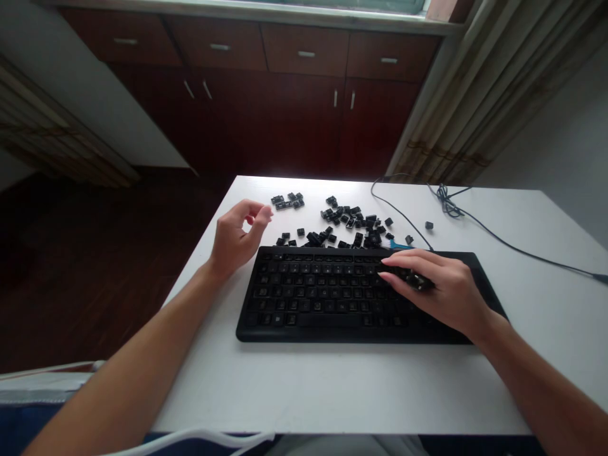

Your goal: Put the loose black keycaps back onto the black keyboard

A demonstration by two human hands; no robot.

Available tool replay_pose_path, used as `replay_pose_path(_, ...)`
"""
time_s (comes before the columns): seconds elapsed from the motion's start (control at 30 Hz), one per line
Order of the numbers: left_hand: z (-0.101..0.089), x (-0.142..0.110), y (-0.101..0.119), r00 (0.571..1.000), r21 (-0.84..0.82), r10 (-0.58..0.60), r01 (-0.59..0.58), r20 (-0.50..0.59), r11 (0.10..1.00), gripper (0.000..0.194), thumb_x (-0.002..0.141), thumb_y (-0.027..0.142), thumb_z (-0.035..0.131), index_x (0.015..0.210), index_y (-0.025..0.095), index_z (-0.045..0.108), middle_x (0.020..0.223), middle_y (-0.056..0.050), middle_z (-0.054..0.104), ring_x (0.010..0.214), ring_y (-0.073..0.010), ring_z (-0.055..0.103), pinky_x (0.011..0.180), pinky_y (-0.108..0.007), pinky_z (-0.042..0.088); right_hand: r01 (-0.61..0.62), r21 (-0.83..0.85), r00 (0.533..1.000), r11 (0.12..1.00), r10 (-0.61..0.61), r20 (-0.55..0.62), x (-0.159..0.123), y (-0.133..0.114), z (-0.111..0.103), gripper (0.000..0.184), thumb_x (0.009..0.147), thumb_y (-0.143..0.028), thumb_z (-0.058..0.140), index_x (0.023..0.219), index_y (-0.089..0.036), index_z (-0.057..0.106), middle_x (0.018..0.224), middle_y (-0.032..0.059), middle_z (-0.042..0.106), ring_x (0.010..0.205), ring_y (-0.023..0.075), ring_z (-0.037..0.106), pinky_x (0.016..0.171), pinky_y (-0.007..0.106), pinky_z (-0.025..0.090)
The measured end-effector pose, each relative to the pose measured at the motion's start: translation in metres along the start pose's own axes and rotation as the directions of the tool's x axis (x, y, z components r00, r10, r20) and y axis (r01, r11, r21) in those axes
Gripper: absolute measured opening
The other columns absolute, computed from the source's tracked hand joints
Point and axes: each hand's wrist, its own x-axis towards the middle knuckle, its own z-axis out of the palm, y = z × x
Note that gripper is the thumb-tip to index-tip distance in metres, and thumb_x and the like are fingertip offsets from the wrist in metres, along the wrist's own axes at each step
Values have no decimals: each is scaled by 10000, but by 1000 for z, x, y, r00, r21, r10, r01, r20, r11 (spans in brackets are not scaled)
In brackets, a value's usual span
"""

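A black keyboard [327, 322] lies flat on the white table, with most of its left and middle keys in place. My right hand [439, 282] is over its right half, hiding many keys there. The thumb and forefinger tips close around a small black keycap [381, 269] at the upper rows. Something dark and shiny shows beneath the palm; I cannot make it out. My left hand [240, 234] is raised beside the keyboard's upper left corner, fingers curled in a pinch. Whatever is between its fingertips, if anything, is too small to tell. Loose black keycaps [351, 221] lie scattered behind the keyboard.
A blue-handled brush [401, 246] lies partly hidden behind the keyboard. A thin black cable [513, 244] runs over the table's right side, with a bundled coil [449, 202] at the back. Single keycaps [429, 225] lie near it. Dark red cabinets [285, 120] stand beyond the table.
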Motion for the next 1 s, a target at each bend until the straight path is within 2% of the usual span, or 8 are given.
replay_pose_path(0.1, 2, -1, -13, 1000, 73, 12, -11, -16, 997, 217, 965, 356, 547, 857, 199, 652, 798, -25, 682, 745, -166, 625, 732, -312, 497, 10, -29, 1000, 1000, -9, 22, -6, 2, 3, 256, 848, -177, 752, 1100, -212, 724, 1036, 45, 768, 893, 180, 741, 807, 292, 628)
replay_pose_path(0.27, 5, 3, -14, 989, 111, 101, -113, 110, 987, 215, 960, 353, 534, 853, 206, 649, 824, -30, 665, 768, -182, 599, 740, -324, 488, 1, -47, 1000, 999, -2, -9, -10, 6, 4, 236, 860, -199, 743, 1093, -228, 719, 1038, 39, 767, 896, 180, 739, 816, 296, 620)
replay_pose_path(0.4, 9, 10, -13, 986, 114, 57, -76, 157, 991, 280, 978, 372, 481, 848, 196, 656, 837, -38, 669, 735, -174, 587, 701, -312, 470, 10, -34, 999, 999, -11, -34, -10, 6, 4, 261, 873, -197, 727, 1132, -222, 698, 1052, 44, 768, 892, 176, 741, 807, 292, 621)
replay_pose_path(0.53, 9, 11, -10, 979, 127, 63, -88, 192, 988, 298, 986, 369, 450, 859, 195, 657, 867, -47, 671, 778, -179, 596, 747, -312, 475, 22, -61, 999, 998, -25, -43, -11, 6, 4, 237, 876, -205, 718, 1112, -229, 710, 1042, 39, 770, 881, 179, 744, 797, 295, 622)
replay_pose_path(0.73, 5, 6, -4, 981, 135, 77, -101, 178, 986, 307, 996, 349, 426, 844, 215, 657, 874, -36, 667, 817, -186, 612, 792, -315, 472, 33, -89, 997, 996, -38, -63, -14, 5, 5, 253, 882, -196, 700, 1133, -224, 714, 1053, 42, 771, 884, 176, 748, 785, 277, 624)
replay_pose_path(1.0, 6, 5, -5, 981, 153, 58, -87, 183, 984, 322, 1009, 368, 411, 876, 210, 658, 917, -44, 686, 845, -193, 629, 790, -322, 480, 70, -44, 998, 997, -70, -7, -17, -3, 13, 294, 890, -159, 692, 1180, -205, 702, 1067, 51, 753, 858, 151, 729, 745, 252, 612)
